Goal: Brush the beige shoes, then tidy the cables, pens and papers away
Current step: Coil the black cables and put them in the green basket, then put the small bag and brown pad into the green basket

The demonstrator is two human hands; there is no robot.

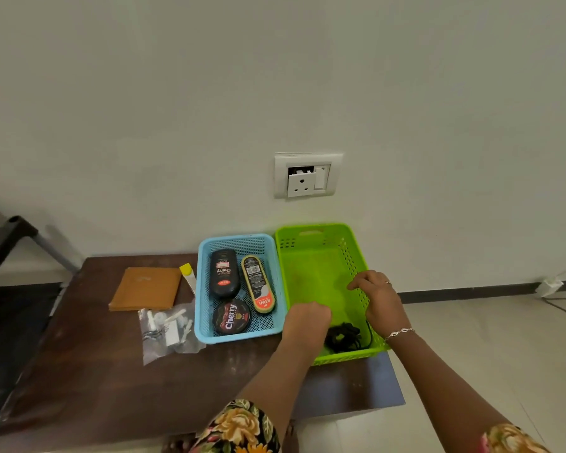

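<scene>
Both hands reach into the green basket [321, 256], left hand [307, 322] curled shut, right hand [378, 294] spread loose, seemingly settling the black cable [342, 336] just below their fingertips.

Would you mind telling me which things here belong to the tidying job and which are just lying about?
Part of the job:
black cable, coiled in the near end of the green basket
left hand and right hand, both over that basket

Lying about:
blue basket of shoe polish items
brown envelope
clear plastic bag
</scene>
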